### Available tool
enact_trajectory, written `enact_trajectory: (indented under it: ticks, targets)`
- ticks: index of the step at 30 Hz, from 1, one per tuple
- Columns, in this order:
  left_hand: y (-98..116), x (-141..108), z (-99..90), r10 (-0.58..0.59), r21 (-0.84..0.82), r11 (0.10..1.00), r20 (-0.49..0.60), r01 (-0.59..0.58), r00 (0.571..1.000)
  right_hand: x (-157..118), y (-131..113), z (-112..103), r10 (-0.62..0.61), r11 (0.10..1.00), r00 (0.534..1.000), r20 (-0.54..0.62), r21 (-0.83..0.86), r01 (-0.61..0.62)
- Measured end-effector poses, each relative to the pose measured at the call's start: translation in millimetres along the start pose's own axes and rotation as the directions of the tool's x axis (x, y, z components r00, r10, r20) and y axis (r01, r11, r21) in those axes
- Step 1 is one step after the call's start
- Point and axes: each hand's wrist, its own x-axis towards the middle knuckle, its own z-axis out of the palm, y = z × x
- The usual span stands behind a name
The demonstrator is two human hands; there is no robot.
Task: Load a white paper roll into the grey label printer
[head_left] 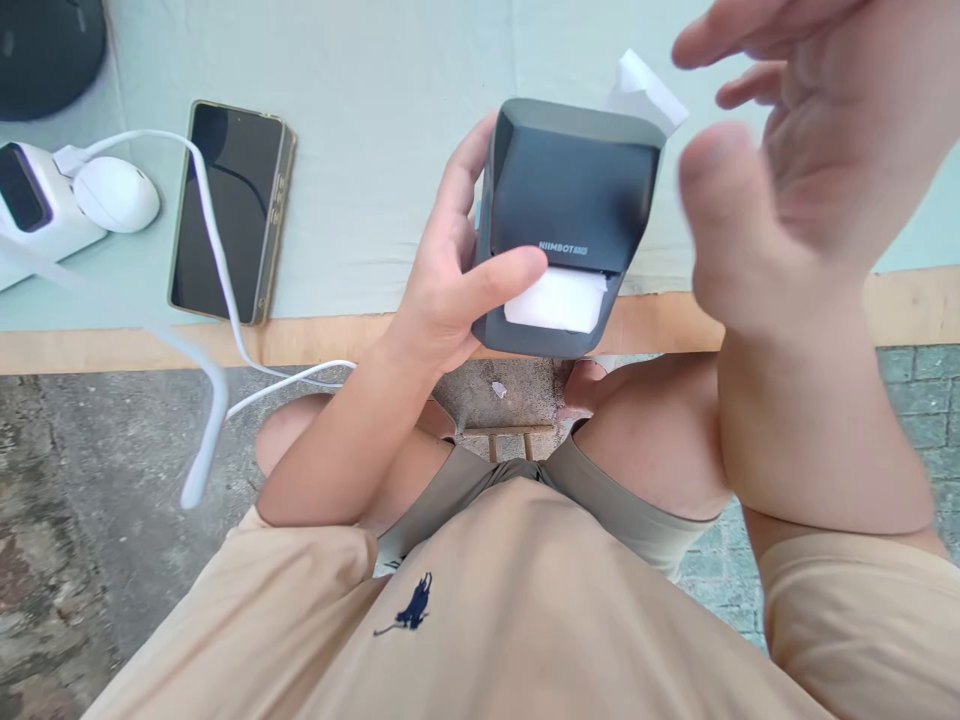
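Note:
A dark label printer [574, 185] marked NIIMBOT is gripped around its left side by my left hand [461, 270], the thumb lying across its front by the paper slot. White label paper [556, 300] sticks out at the printer's near end. Another white paper strip [645, 92] shows at its far right corner. To the right of the printer, my right hand [795, 150] is raised and slightly blurred, its fingers apart with nothing between them.
A phone [225, 210] lies on the pale tablecloth [360, 120] at the left. Beside it are a white device [30, 205], a white rounded object [116, 194] and a white cable [214, 225]. A black round object [49, 55] fills the far left corner. The wooden table edge [330, 338] runs below.

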Motion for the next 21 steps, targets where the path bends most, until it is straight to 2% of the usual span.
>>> enact_trajectory:
  ticks: [2, 4, 8, 10, 13, 16, 18, 21]
  targets:
    - [1.3, -1.1, 3.2, -0.027, -0.045, 0.999, -0.036, 0.026, 0.999, -4.6, -8.1, 9.6, -0.137, 0.986, 0.989, 0.045, -0.093, 0.141]
    - [1.5, -2.2, 4.6, -0.042, -0.074, 0.996, -0.050, 0.039, 0.998, -6.8, -10.6, 13.2, -0.179, 0.972, 0.975, 0.129, -0.132, 0.196]
    - [0.7, -4.3, 5.1, 0.009, -0.052, 0.999, -0.031, -0.011, 0.999, -5.5, -8.4, 9.9, -0.163, 0.978, 0.970, 0.181, -0.102, 0.183]
    - [0.7, -4.9, 6.4, 0.030, -0.072, 0.997, -0.060, -0.034, 0.998, -5.3, -6.8, 9.2, -0.168, 0.979, 0.972, 0.167, -0.092, 0.185]
    - [2.4, -4.0, 8.8, -0.001, -0.174, 0.985, -0.046, -0.007, 0.999, -7.4, -4.0, 10.9, -0.211, 0.968, 0.972, 0.101, -0.115, 0.222]
    - [5.7, -0.3, 8.1, -0.082, -0.224, 0.971, 0.032, 0.087, 0.996, -9.6, -0.9, 12.1, -0.217, 0.964, 0.974, 0.059, -0.147, 0.224]
    - [7.1, 2.3, 5.4, -0.134, -0.215, 0.968, -0.001, 0.130, 0.991, -9.7, 0.5, 11.2, -0.189, 0.968, 0.980, 0.062, -0.154, 0.196]
    - [7.1, 3.7, 0.6, -0.133, -0.200, 0.973, -0.089, 0.113, 0.987, -8.1, 1.1, 8.7, -0.183, 0.972, 0.978, 0.095, -0.133, 0.195]
